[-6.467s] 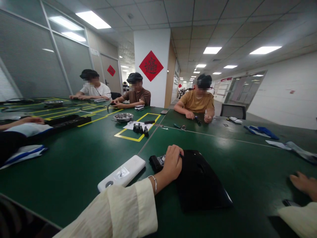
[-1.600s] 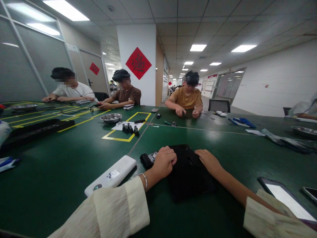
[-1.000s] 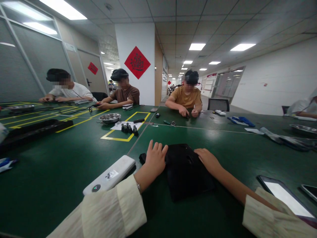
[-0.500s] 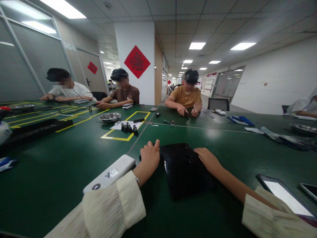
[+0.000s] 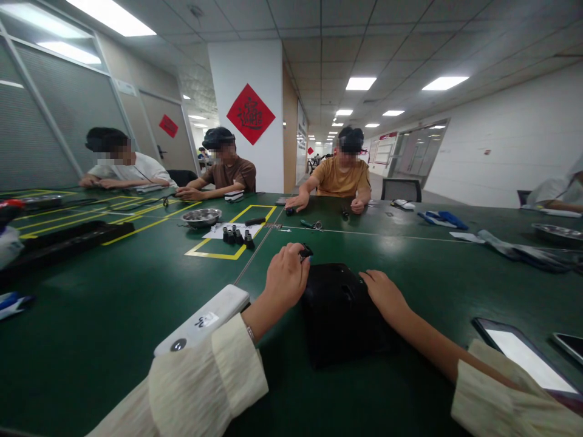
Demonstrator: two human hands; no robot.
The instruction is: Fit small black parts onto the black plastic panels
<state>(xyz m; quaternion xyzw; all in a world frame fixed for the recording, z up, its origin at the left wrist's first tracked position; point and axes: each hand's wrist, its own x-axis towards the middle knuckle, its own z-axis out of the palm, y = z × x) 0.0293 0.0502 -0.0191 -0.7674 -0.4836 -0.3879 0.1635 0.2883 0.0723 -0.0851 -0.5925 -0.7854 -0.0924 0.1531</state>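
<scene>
A black, glossy flat pouch [image 5: 348, 321] lies on the green table in front of me, its upper side bulging. My left hand [image 5: 286, 273] is at the pouch's upper left corner, fingers closed around a small black object [image 5: 306, 250] that is mostly covered by them. At the upper right edge of the pouch, my right hand [image 5: 382, 292] grips the side, its thumb hidden. Left of my left wrist lies a white oblong device [image 5: 207, 318] with a handwritten label.
Several black cylindrical pieces [image 5: 238, 235] stand on white paper inside a yellow taped rectangle, near a metal bowl [image 5: 201, 217]. Green-handled pliers [image 5: 312, 224] lie farther ahead. A phone with a lit screen [image 5: 528, 358] lies at right. Co-workers sit across the table.
My left hand has moved right and up, and the small black object now shows above its fingers. The pouch bulges more. The co-worker opposite has reached out to a small dark item.
</scene>
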